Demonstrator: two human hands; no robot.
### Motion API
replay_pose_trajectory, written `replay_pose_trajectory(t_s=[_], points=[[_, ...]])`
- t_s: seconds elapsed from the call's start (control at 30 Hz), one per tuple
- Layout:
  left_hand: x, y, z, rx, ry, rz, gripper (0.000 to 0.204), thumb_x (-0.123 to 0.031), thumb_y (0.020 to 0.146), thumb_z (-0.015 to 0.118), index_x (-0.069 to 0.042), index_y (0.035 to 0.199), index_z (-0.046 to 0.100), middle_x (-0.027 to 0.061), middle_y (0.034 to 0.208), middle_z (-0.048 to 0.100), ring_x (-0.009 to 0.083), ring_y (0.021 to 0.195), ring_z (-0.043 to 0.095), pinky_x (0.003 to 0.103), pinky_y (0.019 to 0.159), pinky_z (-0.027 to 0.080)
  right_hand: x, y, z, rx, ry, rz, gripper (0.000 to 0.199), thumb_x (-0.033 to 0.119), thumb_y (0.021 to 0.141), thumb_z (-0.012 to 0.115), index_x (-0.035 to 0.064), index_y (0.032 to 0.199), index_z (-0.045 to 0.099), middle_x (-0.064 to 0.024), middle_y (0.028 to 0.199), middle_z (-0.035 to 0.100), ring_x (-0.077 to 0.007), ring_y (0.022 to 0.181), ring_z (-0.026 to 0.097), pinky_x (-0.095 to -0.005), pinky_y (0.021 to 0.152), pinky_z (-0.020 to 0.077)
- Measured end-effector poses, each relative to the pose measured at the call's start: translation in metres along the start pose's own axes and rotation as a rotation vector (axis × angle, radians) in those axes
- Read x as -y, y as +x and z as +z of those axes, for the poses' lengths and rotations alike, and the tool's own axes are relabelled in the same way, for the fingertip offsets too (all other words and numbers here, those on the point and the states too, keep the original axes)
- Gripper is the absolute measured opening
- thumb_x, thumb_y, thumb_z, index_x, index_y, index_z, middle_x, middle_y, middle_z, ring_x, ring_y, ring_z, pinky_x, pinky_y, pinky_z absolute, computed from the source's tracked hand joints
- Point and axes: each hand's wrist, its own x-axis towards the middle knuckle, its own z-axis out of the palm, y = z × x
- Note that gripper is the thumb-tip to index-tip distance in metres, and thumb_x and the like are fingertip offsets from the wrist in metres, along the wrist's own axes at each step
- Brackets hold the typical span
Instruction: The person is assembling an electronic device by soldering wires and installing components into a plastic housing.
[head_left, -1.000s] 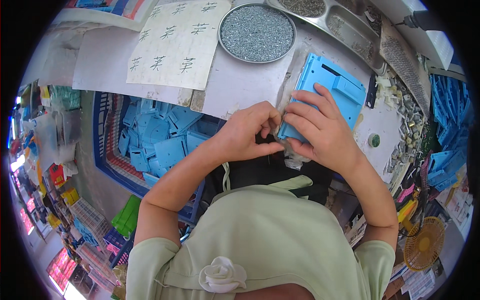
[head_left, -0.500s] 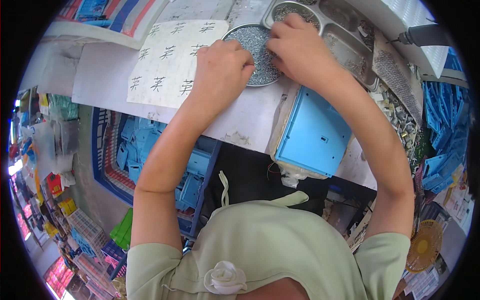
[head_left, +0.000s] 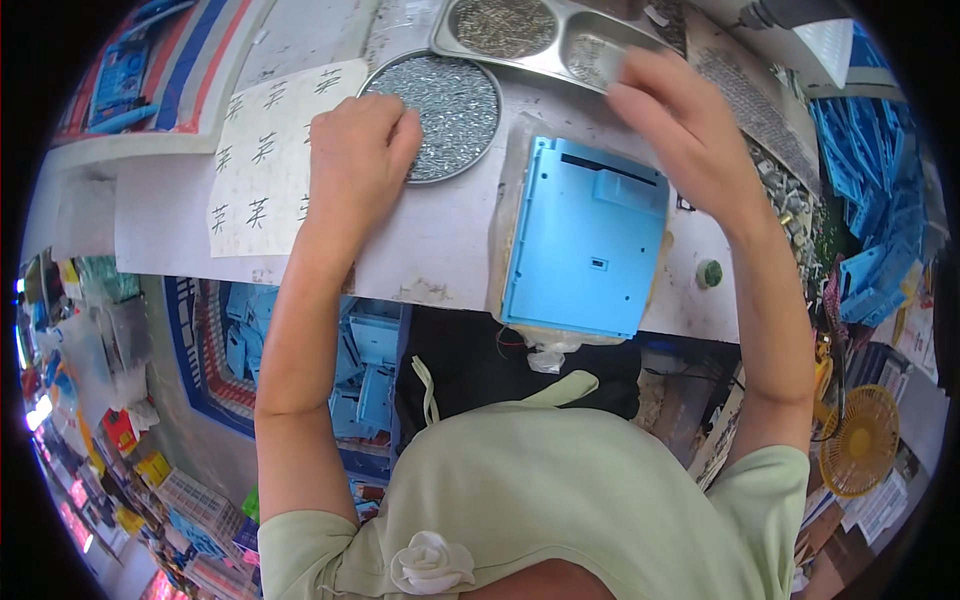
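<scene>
A blue plastic housing (head_left: 590, 240) lies flat on a worn pad at the bench's front edge. My left hand (head_left: 355, 150) rests at the near rim of a round metal dish (head_left: 450, 100) full of small screws, fingers curled; whether it pinches a screw is hidden. My right hand (head_left: 680, 130) hovers above the housing's far right corner, beside a steel compartment tray (head_left: 560, 40) of screws, fingers loosely bent and blurred.
A sheet of paper with handwritten marks (head_left: 270, 150) lies left of the dish. Blue plastic parts fill a crate (head_left: 350, 350) under the bench and pile up at the right (head_left: 860, 170). A small green cap (head_left: 709, 272) sits right of the housing. A yellow fan (head_left: 860, 440) stands low right.
The housing went from my hands down onto the pad. Both hands reached to the screw dish; my right hand has since moved right, toward the steel tray.
</scene>
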Motion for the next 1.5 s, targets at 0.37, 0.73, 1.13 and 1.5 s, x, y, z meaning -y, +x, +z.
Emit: replay_pose_trajectory(t_s=[0.37, 0.73, 1.13, 1.5], points=[[-0.073, -0.007, 0.004, 0.204, -0.53, -0.09, 0.009, -0.006, 0.093, 0.069, 0.002, 0.091, 0.067, 0.0079, 0.08, 0.061, 0.0185, 0.069, 0.057, 0.031, 0.064, 0.044, -0.038, -0.078, -0.009, -0.072, -0.025, 0.143, 0.011, 0.013, 0.086, 0.075, 0.0036, 0.091, 0.078, -0.0063, 0.085, 0.071, -0.0237, 0.085, 0.058, -0.0358, 0.076, 0.0484], [-0.085, 0.022, 0.002, 0.361, -0.194, 0.159, 0.015, -0.015, 0.091, 0.067, -0.002, 0.087, 0.063, 0.0144, 0.08, 0.062, 0.0361, 0.077, 0.063, 0.045, 0.069, 0.051, -0.027, -0.056, -0.027, 0.159, -0.27, 0.011, 0.016, 0.012, 0.078, 0.076, 0.0069, 0.093, 0.08, -0.0072, 0.088, 0.073, -0.0275, 0.091, 0.061, -0.0392, 0.081, 0.0526], [-0.081, 0.052, -0.001, 0.695, -0.115, 0.124, 0.023, -0.02, 0.087, 0.07, 0.001, 0.079, 0.066, 0.0187, 0.077, 0.068, 0.0372, 0.078, 0.066, 0.046, 0.072, 0.052, -0.003, 0.075, 0.045, 0.225, -0.396, -0.481, 0.016, 0.019, 0.083, 0.071, 0.0077, 0.092, 0.077, -0.0069, 0.092, 0.072, -0.0252, 0.094, 0.061, -0.0405, 0.085, 0.0499], [-0.072, 0.034, 0.006, 0.697, -0.591, -0.234, 0.028, -0.022, 0.094, 0.07, -0.001, 0.077, 0.061, -0.0017, 0.066, 0.052, 0.0074, 0.064, 0.046, 0.028, 0.059, 0.038, -0.01, 0.12, 0.102, 0.297, -0.625, -0.59, 0.02, 0.023, 0.081, 0.069, 0.0054, 0.082, 0.078, -0.0111, 0.09, 0.073, -0.0301, 0.097, 0.064, -0.0432, 0.085, 0.0519]])
